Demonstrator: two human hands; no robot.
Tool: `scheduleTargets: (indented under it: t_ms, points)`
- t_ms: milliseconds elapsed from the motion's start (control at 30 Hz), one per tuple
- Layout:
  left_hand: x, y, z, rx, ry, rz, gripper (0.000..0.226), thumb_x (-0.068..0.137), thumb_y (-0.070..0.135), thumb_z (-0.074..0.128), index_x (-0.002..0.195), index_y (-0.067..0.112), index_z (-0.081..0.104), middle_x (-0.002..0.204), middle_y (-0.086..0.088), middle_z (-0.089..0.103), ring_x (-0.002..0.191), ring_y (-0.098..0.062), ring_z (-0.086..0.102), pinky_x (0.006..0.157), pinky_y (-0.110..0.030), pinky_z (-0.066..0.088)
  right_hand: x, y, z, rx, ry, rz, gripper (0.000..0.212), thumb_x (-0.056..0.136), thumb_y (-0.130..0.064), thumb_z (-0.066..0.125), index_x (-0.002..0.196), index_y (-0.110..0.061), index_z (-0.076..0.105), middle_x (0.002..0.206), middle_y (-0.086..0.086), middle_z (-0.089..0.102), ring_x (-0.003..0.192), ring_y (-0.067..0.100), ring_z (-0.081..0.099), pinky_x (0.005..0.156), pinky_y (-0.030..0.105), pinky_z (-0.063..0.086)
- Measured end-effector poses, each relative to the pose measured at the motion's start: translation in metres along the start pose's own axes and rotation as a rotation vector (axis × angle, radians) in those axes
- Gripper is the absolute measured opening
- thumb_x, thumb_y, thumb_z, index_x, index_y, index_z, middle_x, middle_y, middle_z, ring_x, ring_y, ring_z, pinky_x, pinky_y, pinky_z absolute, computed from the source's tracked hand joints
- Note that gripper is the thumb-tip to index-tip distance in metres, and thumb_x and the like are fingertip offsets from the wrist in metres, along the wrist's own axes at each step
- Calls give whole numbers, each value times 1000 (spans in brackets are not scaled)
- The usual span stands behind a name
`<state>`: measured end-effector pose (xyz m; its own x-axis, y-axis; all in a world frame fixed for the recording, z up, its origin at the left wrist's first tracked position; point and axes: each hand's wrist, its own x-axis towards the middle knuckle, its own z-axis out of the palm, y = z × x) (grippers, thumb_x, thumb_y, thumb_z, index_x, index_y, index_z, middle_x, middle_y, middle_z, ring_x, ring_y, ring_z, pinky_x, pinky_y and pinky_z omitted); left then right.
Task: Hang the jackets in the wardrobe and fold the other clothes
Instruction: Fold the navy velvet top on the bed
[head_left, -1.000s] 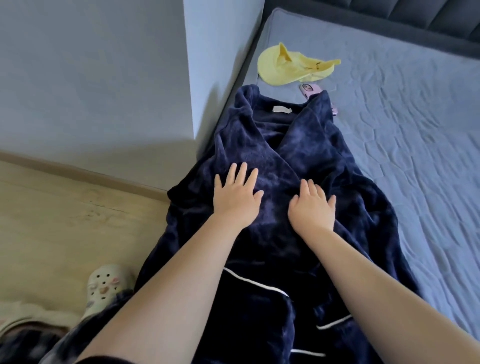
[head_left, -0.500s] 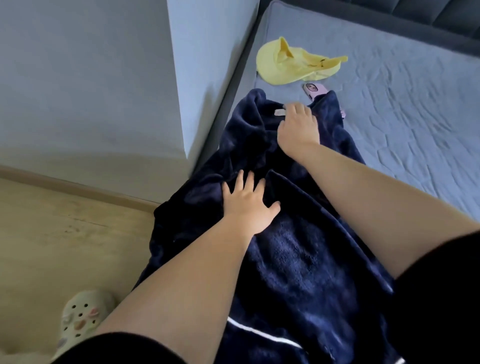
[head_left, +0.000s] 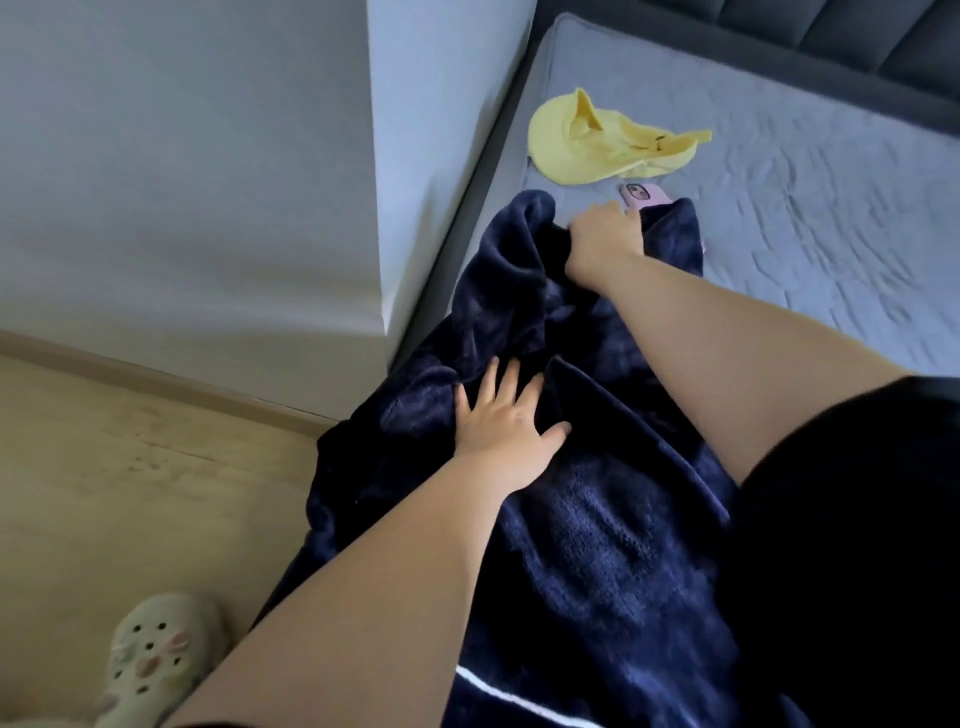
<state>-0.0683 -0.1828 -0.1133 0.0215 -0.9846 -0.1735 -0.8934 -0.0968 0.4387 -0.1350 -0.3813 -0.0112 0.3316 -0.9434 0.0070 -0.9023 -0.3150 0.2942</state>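
Note:
A dark navy fleece robe (head_left: 587, 519) with white piping lies over the near left corner of the bed, its lower part hanging toward the floor. My left hand (head_left: 506, 423) presses flat on its middle, fingers spread. My right hand (head_left: 602, 241) reaches to the collar at the far end and grips the bunched fabric there; its fingertips are hidden in the cloth.
A yellow garment (head_left: 597, 148) lies on the grey-blue bed sheet (head_left: 805, 218) beyond the robe. A pink phone (head_left: 641, 195) pokes out from under the collar. A white wall corner (head_left: 379, 208) stands left of the bed. My slipper (head_left: 156, 660) is on the wooden floor.
My right hand left the robe's middle, reached to the collar and closed on it, bunching the fabric. My left hand stayed pressed on the middle.

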Motion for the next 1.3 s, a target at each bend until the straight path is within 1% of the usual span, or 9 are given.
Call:
scheduleTargets:
  t_ms: [167, 267, 433, 533, 667, 833, 1000, 1133, 1300]
  points:
    - [-17, -2, -22, -404, 39, -8, 62, 94, 43, 48, 149, 34, 23, 160, 9, 2, 145, -6, -8, 115, -44, -7, -55, 15, -32, 41, 291, -94, 6, 84, -12, 57, 86, -10, 52, 95, 16, 62, 103, 35, 51, 103, 42, 32]
    - [-44, -1, -47, -1070, 65, -109, 43, 99, 23, 46, 141, 27, 42, 154, 7, 28, 144, -7, 15, 115, -26, 10, -99, 21, -46, 125, 319, -145, 16, 87, -19, 58, 93, -11, 45, 83, 14, 64, 83, 35, 59, 61, 34, 36]
    - [-62, -11, -107, -1888, 1, -400, 63, 88, 70, 34, 132, 27, 43, 127, -12, 61, 113, -30, 61, 95, -51, 41, -179, 1, -65, 130, 275, -297, 25, 88, -20, 57, 109, -12, 45, 92, 9, 65, 83, 34, 63, 56, 33, 30]
    - [-80, -2, -122, -1674, -8, -498, 59, 76, 69, 59, 120, 30, 50, 114, -5, 65, 94, -28, 70, 67, -44, 55, -225, -10, -65, 138, 210, -452, 30, 82, -2, 53, 108, -13, 43, 89, 2, 55, 81, 29, 59, 55, 34, 30]
    - [-98, 5, -113, -1434, 197, -523, 20, 82, 17, 67, 101, 22, 62, 103, -7, 67, 87, -23, 67, 54, -32, 55, -264, -6, -49, 101, 220, -629, 49, 58, 14, 55, 100, -10, 49, 80, 1, 37, 67, 22, 40, 50, 32, 27]
    - [-128, -14, -87, -1437, 196, -835, 10, 81, 0, 59, 90, 2, 59, 75, -15, 60, 60, -26, 58, 38, -24, 47, -276, 41, -8, -44, 196, -256, 51, 58, 0, 69, 107, -12, 56, 98, 8, 53, 91, 30, 50, 77, 38, 38]
    - [-146, -7, -64, -847, 360, -687, 60, 79, 5, 63, 135, 15, 43, 118, -12, 60, 100, -34, 59, 79, -44, 54, -298, 58, 23, -82, 2, -195, 61, 68, -10, 66, 127, -12, 51, 115, 9, 51, 107, 31, 45, 98, 42, 35]
    - [-137, 7, -73, 14, 702, 9, 76, 75, 1, 66, 144, 11, 35, 139, -15, 45, 126, -35, 43, 101, -48, 41, -293, 52, 7, 114, -98, -290, 56, 77, -32, 52, 130, -17, 52, 129, 4, 46, 129, 26, 31, 114, 56, 1]
    - [-111, 26, -89, 221, 454, 199, 56, 96, 24, 45, 149, 17, 28, 157, -7, 21, 145, -31, 12, 113, -53, 21, -266, 28, -22, 343, 262, -245, 39, 92, -30, 38, 113, -12, 65, 125, 9, 56, 126, 28, 40, 114, 53, 8]
